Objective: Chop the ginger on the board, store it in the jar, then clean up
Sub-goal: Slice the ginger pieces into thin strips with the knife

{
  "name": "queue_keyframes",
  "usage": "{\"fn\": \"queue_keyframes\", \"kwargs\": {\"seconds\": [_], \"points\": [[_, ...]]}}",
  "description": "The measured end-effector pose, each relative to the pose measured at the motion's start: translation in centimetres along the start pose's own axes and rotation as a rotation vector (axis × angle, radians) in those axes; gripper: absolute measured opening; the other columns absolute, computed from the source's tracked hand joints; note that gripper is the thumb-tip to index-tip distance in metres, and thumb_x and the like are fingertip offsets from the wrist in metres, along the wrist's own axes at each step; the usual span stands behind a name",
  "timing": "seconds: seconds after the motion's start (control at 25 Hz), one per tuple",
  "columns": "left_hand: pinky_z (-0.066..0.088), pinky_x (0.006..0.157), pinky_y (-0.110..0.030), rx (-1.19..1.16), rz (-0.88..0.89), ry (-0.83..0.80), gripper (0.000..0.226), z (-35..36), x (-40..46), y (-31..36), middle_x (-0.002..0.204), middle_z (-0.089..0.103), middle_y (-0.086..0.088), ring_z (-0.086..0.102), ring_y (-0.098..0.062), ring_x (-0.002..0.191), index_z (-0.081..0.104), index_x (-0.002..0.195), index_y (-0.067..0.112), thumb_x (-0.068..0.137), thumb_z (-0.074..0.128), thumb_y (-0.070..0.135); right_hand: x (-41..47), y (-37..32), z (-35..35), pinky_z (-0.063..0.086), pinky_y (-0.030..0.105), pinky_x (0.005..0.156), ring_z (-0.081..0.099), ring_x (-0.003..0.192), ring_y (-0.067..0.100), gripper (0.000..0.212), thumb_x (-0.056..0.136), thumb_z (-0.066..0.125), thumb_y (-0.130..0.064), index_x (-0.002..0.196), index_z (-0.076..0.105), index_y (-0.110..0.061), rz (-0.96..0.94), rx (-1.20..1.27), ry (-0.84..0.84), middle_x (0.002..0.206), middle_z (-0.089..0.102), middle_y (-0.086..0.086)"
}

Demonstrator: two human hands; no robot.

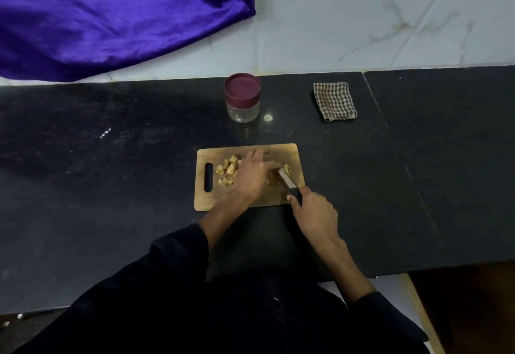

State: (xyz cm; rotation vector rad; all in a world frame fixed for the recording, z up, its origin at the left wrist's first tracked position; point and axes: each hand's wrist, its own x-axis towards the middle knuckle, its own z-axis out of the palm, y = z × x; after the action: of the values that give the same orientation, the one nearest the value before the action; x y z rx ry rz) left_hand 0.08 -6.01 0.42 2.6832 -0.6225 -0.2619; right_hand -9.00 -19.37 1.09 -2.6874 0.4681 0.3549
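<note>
Ginger (229,170) partly chopped on board (284,149); left hand (252,178) flat, steadying; right hand (316,215) gripping knife (288,182). Jar (242,98) behind board capped, empty; cleanup pending.

A long black stone counter (111,186) runs across the room, its dull surface flecked and smudged with pale marks, and a thin seam (374,103) divides it toward the right. Behind it stands a wall (362,13) of white marble-look tiles with faint grey-brown veins and fine joints. A shiny purple velvet cloth (111,13) hangs over the left part of the wall, its lower edge drooping down to the counter's back edge. Light is soft and dim, brightest on the tiles. Below the counter's front edge, at the far right, a pale wooden strip (420,312) slants beside a dark brown area (473,312).
</note>
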Motion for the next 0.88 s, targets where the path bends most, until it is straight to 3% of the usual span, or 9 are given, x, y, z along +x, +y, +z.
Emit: {"fn": "queue_keyframes", "kwargs": {"seconds": [0.2, 0.36, 0.52, 0.68, 0.88], "points": [[0.031, 0.109, -0.043, 0.020, 0.062, 0.056, 0.045, -0.6, 0.6, 0.3, 0.144, 0.036, -0.007, 0.032, -0.026, 0.132, 0.059, 0.127, 0.029, 0.088, 0.057, 0.006, 0.0, 0.1, -0.2, 0.044, 0.035, 0.074, 0.065, 0.099, 0.028, 0.034, 0.102, 0.048, -0.041, 0.119, 0.060, -0.015, -0.003, 0.057, -0.002, 0.106, 0.066, 0.007], [0.031, 0.109, -0.040, 0.018, 0.206, 0.028, 0.046, -0.6, -0.9, 0.6, 0.145, 0.036, -0.005, 0.030, -0.021, 0.133, 0.063, 0.122, 0.025, 0.083, 0.063, 0.002, 0.9, 0.5, -0.7, 0.053, 0.040, 0.080, 0.066, 0.095, 0.026, 0.031, 0.101, 0.049, -0.042, 0.116, 0.064, -0.018, 0.034, 0.143, -0.060, 0.100, 0.067, 0.005], [0.026, 0.112, -0.039, 0.082, 0.199, -0.003, 0.045, -0.3, -1.2, 0.7, 0.149, 0.031, -0.003, 0.026, -0.021, 0.136, 0.062, 0.124, 0.030, 0.085, 0.064, 0.007, 1.0, 0.5, -0.9, 0.054, 0.040, 0.079, 0.066, 0.093, 0.025, 0.031, 0.101, 0.050, -0.041, 0.116, 0.064, -0.018, 0.044, 0.124, -0.065, 0.097, 0.066, 0.004], [0.025, 0.111, -0.037, 0.163, 0.220, -0.002, 0.045, -0.5, -0.2, 1.2, 0.151, 0.029, -0.004, 0.023, -0.022, 0.138, 0.059, 0.127, 0.028, 0.087, 0.062, 0.009, 1.1, 0.5, -1.4, 0.045, 0.033, 0.072, 0.063, 0.089, 0.021, 0.029, 0.101, 0.051, -0.039, 0.117, 0.062, -0.018, 0.036, 0.075, -0.052, 0.091, 0.059, 0.000], [0.025, 0.112, -0.037, 0.163, 0.237, 0.010, 0.049, -0.5, 0.4, 1.0, 0.150, 0.028, -0.005, 0.021, -0.022, 0.139, 0.056, 0.130, 0.024, 0.085, 0.063, 0.005, 1.5, 0.6, -1.6, 0.048, 0.035, 0.073, 0.065, 0.089, 0.021, 0.028, 0.100, 0.052, -0.040, 0.115, 0.062, -0.018, 0.027, 0.082, -0.043, 0.092, 0.063, 0.001]]}}
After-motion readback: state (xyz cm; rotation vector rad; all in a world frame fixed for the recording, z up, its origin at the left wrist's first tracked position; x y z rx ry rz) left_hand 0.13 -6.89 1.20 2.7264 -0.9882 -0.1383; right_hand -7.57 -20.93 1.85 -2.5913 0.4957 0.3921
